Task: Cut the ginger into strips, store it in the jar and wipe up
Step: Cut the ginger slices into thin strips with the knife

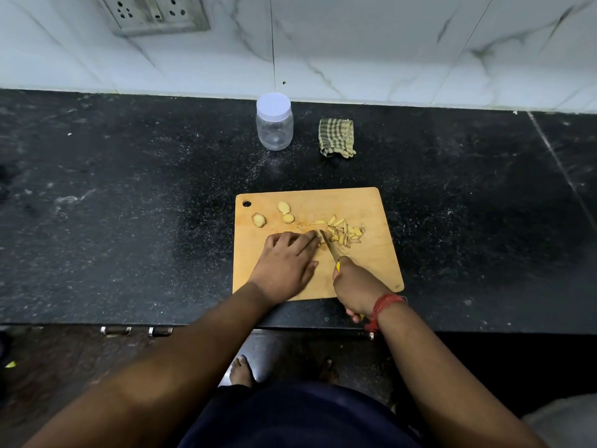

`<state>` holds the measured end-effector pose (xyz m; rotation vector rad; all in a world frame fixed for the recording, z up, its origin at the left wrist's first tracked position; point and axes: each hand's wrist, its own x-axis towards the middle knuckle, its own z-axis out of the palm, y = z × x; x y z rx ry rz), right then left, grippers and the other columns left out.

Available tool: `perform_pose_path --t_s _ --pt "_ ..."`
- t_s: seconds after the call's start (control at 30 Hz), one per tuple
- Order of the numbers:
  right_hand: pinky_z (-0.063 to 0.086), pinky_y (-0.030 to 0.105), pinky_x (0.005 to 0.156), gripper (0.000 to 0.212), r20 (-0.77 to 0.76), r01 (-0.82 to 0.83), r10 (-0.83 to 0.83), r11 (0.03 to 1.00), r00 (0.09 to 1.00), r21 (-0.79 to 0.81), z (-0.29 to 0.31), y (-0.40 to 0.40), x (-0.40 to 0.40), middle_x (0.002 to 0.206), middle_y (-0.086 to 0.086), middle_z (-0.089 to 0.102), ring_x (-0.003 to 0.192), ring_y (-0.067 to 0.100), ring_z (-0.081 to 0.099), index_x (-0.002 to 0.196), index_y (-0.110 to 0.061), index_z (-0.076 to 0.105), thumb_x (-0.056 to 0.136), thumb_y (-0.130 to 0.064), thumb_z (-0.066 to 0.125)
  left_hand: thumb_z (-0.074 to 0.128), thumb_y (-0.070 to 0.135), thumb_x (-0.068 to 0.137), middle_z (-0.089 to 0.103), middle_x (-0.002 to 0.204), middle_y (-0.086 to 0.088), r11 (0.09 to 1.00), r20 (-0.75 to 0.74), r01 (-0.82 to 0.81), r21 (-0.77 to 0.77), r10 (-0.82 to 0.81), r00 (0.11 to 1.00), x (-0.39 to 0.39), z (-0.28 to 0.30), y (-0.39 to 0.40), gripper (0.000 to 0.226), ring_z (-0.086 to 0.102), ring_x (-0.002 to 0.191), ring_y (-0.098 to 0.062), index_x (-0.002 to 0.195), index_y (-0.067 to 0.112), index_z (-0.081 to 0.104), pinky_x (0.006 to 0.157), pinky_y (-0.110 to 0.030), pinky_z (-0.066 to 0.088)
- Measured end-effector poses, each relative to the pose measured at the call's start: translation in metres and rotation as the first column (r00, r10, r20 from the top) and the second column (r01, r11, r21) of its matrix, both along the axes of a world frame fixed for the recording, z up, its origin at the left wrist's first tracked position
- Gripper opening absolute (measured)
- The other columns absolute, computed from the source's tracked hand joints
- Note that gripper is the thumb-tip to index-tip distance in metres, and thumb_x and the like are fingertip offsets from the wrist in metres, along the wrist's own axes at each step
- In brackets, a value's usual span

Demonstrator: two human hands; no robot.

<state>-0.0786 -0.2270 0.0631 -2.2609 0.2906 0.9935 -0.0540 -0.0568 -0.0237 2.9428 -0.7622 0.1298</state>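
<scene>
Ginger (318, 238) is being pinned on the board (378, 270) by the flat left hand (286, 265); the knife (329, 248) is gripped by the right hand (357, 287). Slicing is underway; three slices (284, 208) await, the jar (274, 124) stays lidded.

Both forearms are bare from the elbow down to the hands, with no sleeves showing. The left hand (286, 266) wears no ring, watch or band. A red thread band (382, 307), wound in several strands, circles the wrist of the right hand (357, 287), with a loose end hanging beneath it. A dark navy garment (300, 418) covers the torso and lap. Two bare feet (240, 370) show below, without shoes.
</scene>
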Motion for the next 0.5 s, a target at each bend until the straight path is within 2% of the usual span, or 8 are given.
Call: perform_pose_path --t_s 0.1,0.5 --pt "0.040 0.020 0.037 0.037 0.005 -0.010 0.010 1.000 1.000 -0.012 -0.003 0.000 0.004 0.079 0.009 0.055 0.046 0.017 0.050 0.136 -0.019 0.035 0.100 -0.014 0.029 0.037 0.049 0.103 0.048 0.150 0.005 1.000 -0.017 0.010 0.027 -0.009 1.000 0.000 0.002 -0.002 0.055 0.048 0.120 -0.026 0.148 0.021 0.047 0.095 -0.046 0.035" --pt "0.040 0.021 0.039 0.050 -0.023 -0.043 0.042 0.998 0.999 -0.053 -0.012 0.005 0.015 0.086 0.010 0.056 0.053 0.017 0.053 0.152 -0.021 0.021 0.103 -0.017 0.028 0.038 0.048 0.102 0.051 0.148 0.005 0.999 -0.042 0.041 0.024 -0.040 0.998 0.004 0.006 0.001 0.054 0.049 0.118 -0.025 0.146 0.020 0.051 0.097 -0.047 0.040"
